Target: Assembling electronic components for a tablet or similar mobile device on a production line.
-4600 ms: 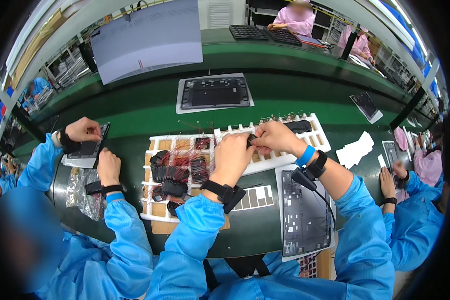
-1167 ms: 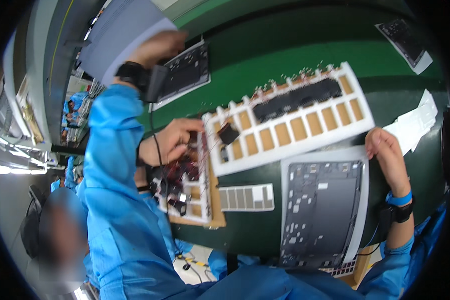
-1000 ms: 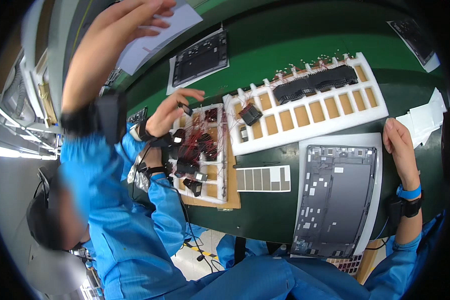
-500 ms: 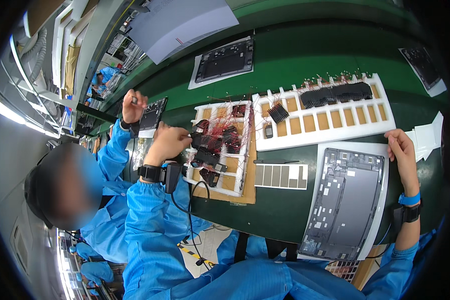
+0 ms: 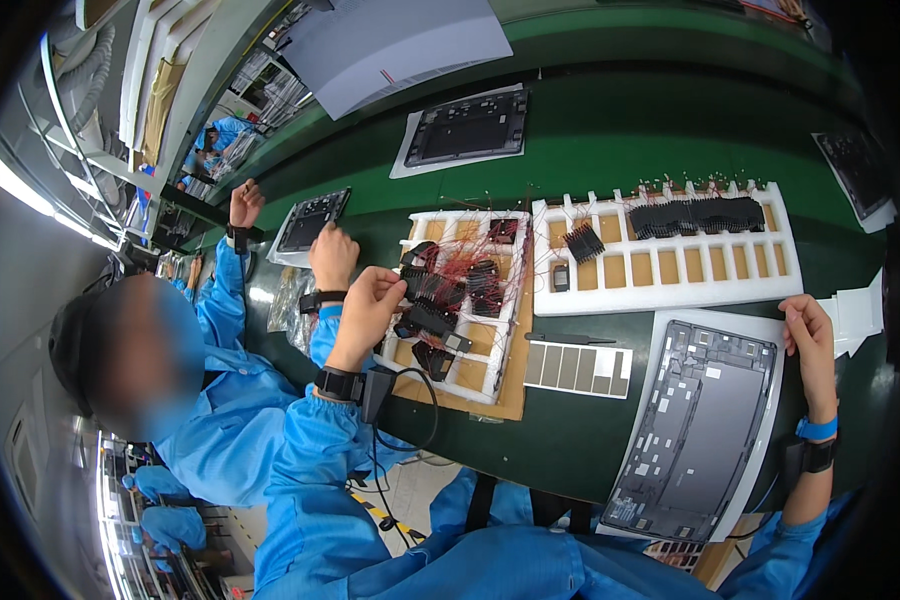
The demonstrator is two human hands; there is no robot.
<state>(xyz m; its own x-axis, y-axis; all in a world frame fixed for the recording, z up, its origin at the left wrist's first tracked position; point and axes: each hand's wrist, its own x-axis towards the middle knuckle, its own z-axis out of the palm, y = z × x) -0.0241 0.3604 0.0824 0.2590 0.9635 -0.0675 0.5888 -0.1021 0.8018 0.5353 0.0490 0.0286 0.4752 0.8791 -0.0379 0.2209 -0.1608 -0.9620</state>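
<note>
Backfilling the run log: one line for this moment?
left hand: at wired black parts in left foam tray, hold unclear | right hand: near upper right corner of dark panel, contact unclear | around: right foam tray

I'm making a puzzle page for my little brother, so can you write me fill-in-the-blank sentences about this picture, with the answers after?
1. Thin ____ wires tangle over the foam tray nearest the left hand.
2. The dark panel near the right hand lies on a ____ sheet.
3. The wristband closest to the right hand is ____.

Missing words: red; white; blue.
</note>
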